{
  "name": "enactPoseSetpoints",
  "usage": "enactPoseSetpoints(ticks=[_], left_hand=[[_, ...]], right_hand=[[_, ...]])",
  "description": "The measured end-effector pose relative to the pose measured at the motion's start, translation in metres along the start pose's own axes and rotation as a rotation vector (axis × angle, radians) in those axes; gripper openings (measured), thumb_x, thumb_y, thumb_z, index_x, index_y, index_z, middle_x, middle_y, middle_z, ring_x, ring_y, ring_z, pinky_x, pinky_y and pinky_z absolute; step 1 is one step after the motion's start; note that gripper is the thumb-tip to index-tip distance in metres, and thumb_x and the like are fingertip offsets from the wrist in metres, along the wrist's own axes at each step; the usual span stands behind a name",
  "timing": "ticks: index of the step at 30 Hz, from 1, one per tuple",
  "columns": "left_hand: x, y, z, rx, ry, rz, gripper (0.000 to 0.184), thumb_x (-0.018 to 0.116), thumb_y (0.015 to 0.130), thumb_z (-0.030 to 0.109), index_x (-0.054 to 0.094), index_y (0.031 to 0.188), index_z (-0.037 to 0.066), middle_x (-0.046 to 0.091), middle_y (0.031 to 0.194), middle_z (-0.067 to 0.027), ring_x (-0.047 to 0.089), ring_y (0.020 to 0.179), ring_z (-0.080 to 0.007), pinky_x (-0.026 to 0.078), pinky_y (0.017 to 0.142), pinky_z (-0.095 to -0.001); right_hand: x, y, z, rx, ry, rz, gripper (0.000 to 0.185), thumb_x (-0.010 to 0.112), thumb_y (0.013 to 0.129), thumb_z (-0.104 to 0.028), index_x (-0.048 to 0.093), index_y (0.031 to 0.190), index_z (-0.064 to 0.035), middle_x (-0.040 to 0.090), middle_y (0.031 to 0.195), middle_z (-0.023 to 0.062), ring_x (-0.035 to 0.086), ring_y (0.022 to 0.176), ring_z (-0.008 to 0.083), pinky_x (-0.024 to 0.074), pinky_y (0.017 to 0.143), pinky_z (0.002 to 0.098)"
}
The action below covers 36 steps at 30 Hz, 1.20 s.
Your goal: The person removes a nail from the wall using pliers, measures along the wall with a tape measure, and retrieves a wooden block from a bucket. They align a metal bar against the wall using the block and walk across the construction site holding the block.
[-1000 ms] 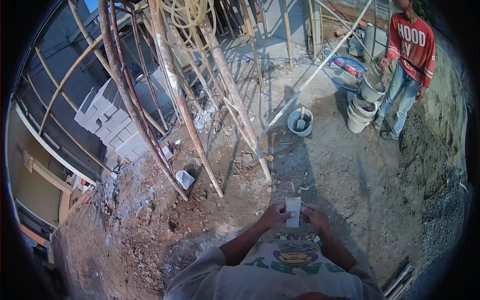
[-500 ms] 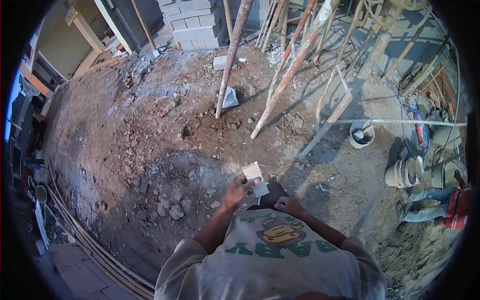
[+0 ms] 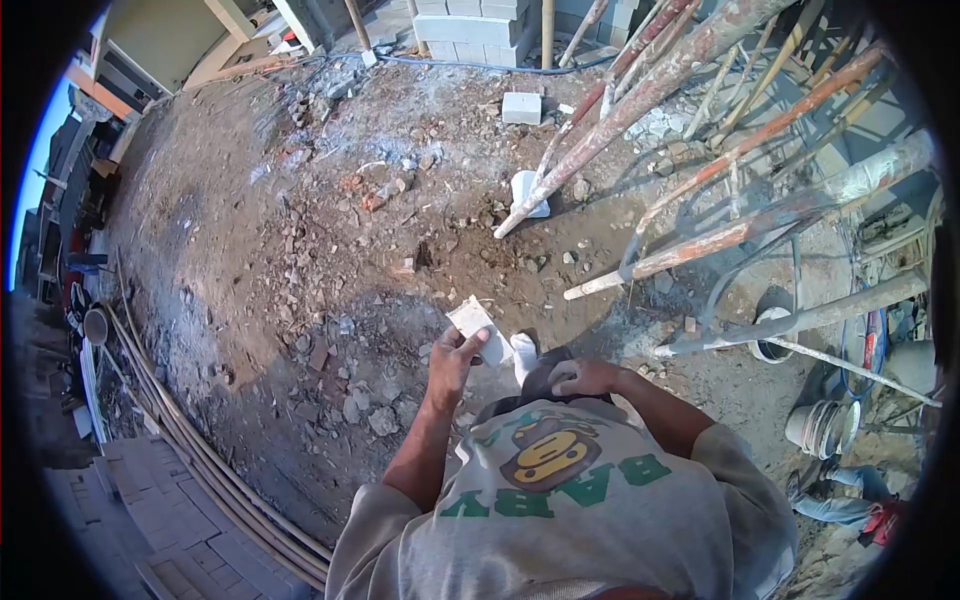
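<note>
My left hand (image 3: 457,358) is closed round a small flat white rectangular piece (image 3: 494,349), with the thumb pressed on its face. The piece's far end is creamy and rough-edged; its exact kind cannot be made out. My right hand (image 3: 588,378) rests against the dark trousers (image 3: 545,372) at my waist. Its fingers are curled, and whatever may lie within them is hidden. Between the hands, further out, shows a white shape (image 3: 523,355), partly covered by the trousers.
Rubble and stones (image 3: 375,410) cover the ground ahead. Slanted poles (image 3: 720,238) stand at the right, near a bucket (image 3: 772,335) and stacked buckets (image 3: 820,428). Long poles (image 3: 190,430) lie at the left. A person in jeans (image 3: 840,508) is at the lower right. Grey blocks (image 3: 465,35) are stacked behind.
My view has turned, so the slanted poles appear further right. My left hand still holds the white piece, now tilted more leftward. The right hand has shifted slightly against the trousers.
</note>
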State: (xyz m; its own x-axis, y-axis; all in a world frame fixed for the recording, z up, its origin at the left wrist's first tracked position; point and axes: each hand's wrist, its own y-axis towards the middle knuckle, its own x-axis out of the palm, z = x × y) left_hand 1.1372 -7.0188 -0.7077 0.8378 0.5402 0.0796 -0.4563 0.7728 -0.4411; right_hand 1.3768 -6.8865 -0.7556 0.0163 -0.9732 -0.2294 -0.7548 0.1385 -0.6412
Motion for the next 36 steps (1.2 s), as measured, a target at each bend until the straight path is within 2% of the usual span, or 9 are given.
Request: enactPoseSetpoints(ticks=[3,9,12,17,20,24,28,32,36], left_hand=[[-0.029,0.046,0.048,0.132,-0.095,0.128,0.027,0.066,0.085,0.026,0.063,0.102,0.004,0.065,0.087,-0.0013,0.059,0.074,-0.0092,0.045,0.064,-0.0248],[-0.081,0.109,0.059,0.068,-0.203,0.358,0.025,0.063,0.088,0.024,0.061,0.105,0.006,0.063,0.091,-0.0018,0.061,0.075,-0.0120,0.049,0.065,-0.0267],[-0.104,0.146,0.025,-0.145,-0.285,0.333,0.032,0.064,0.086,0.027,0.060,0.106,0.002,0.063,0.092,-0.0046,0.061,0.079,-0.0141,0.049,0.067,-0.0264],[-0.143,0.276,0.065,-0.136,-0.399,0.129,0.031,0.064,0.086,0.025,0.060,0.108,0.003,0.064,0.096,-0.0059,0.062,0.082,-0.0156,0.050,0.069,-0.0290],[-0.174,0.375,0.152,0.008,-0.089,0.108,0.041,0.061,0.087,0.036,0.056,0.114,0.005,0.060,0.096,-0.0039,0.059,0.085,-0.0160,0.049,0.072,-0.0294],[-0.195,0.494,0.276,0.222,0.031,0.082,0.044,0.061,0.088,0.037,0.055,0.116,0.004,0.060,0.098,-0.0048,0.059,0.084,-0.0160,0.048,0.072,-0.0279],[-0.179,0.584,0.347,0.248,0.029,0.065,0.034,0.061,0.089,0.033,0.059,0.111,0.007,0.062,0.092,-0.0040,0.058,0.080,-0.0131,0.047,0.066,-0.0261],[-0.131,0.659,0.329,0.121,-0.124,-0.028,0.035,0.062,0.088,0.033,0.058,0.112,0.008,0.062,0.092,-0.0035,0.059,0.082,-0.0134,0.048,0.068,-0.0269],[-0.047,0.716,0.303,-0.169,0.110,-0.252,0.038,0.066,0.085,0.031,0.058,0.112,0.006,0.062,0.097,-0.0037,0.060,0.085,-0.0149,0.050,0.071,-0.0296]], right_hand=[[-0.038,0.028,-0.042,0.135,-0.115,0.182,0.046,0.063,0.077,-0.041,0.063,0.108,-0.0060,0.065,0.106,0.0164,0.061,0.100,0.0285,0.0463,0.086,0.0361],[-0.129,0.115,-0.077,-0.068,-0.154,0.220,0.040,0.061,0.081,-0.038,0.064,0.101,-0.0043,0.066,0.094,0.0160,0.063,0.089,0.0275,0.0479,0.077,0.0366],[-0.166,0.164,-0.090,-0.087,-0.125,0.330,0.037,0.062,0.081,-0.036,0.065,0.101,-0.0053,0.066,0.093,0.0136,0.064,0.087,0.0261,0.0482,0.077,0.0361],[-0.221,0.256,-0.097,-0.003,-0.025,0.480,0.039,0.061,0.080,-0.038,0.065,0.103,-0.0064,0.066,0.095,0.0130,0.063,0.089,0.0266,0.0478,0.079,0.0374],[-0.249,0.305,-0.121,0.174,0.027,0.463,0.041,0.060,0.080,-0.039,0.065,0.105,-0.0069,0.066,0.099,0.0133,0.062,0.093,0.0270,0.0472,0.081,0.0372],[-0.291,0.321,-0.181,0.034,0.056,0.588,0.041,0.060,0.081,-0.040,0.065,0.105,-0.0068,0.067,0.097,0.0155,0.062,0.096,0.0305,0.0470,0.085,0.0382],[-0.337,0.333,-0.170,0.183,0.310,0.766,0.034,0.060,0.081,-0.033,0.066,0.097,-0.0045,0.068,0.091,0.0134,0.064,0.088,0.0268,0.0480,0.079,0.0377],[-0.374,0.364,-0.120,0.244,0.394,0.879,0.033,0.061,0.080,-0.033,0.067,0.092,-0.0029,0.067,0.077,0.0102,0.065,0.073,0.0208,0.0498,0.070,0.0347],[-0.448,0.401,-0.107,0.257,0.471,0.859,0.034,0.063,0.079,-0.034,0.068,0.092,-0.0030,0.067,0.073,0.0100,0.065,0.070,0.0204,0.0502,0.069,0.0344]])
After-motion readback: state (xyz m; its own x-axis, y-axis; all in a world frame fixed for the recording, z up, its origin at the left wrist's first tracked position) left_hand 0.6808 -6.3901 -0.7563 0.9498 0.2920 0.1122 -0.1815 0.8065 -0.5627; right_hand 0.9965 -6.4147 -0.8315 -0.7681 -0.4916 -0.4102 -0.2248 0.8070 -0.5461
